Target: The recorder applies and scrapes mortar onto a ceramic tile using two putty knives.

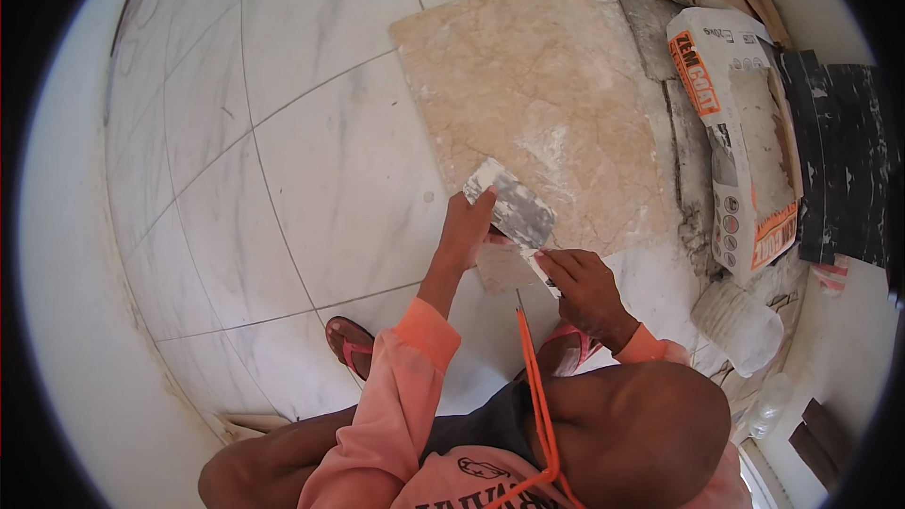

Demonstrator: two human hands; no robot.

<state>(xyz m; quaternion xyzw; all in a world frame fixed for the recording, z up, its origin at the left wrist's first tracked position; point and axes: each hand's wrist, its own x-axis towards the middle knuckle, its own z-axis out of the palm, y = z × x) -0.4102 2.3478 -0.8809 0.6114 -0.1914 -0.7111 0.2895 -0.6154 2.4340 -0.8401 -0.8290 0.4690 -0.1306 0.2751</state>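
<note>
Left hand: the left hand [464, 226] is folded on the near left edge of the trowel [520, 209], with the thumb lying upon its face; the other fingers are mostly hidden beneath.
Right hand: the right hand [586, 294] has its fingers bent around the scraper [544, 270], a narrow pale tool; the palm is turned away, so I cannot tell how tightly it grips.
Trowel: grey, rectangular, spotted with white paste, tilted, held above the near edge of the slab.
Scraper: its far end is at the lower right corner of the trowel; if the two are touching, I cannot tell.
Slab: the beige slab [528, 75] lies flat on the floor [320, 170], with whitish smears near its middle.
Floor: white tiles with grey veins and dark joints.
Right side: a white and orange bag [724, 137] lies with a large opening in its upper face; just beside it are black strips [839, 151] with white marks. Nearer to the person is a whitish translucent container [740, 322].
Person: squatting, in a pink sweatshirt [377, 434] with an orange cord [534, 382] and red-strapped sandals [353, 347].
</note>
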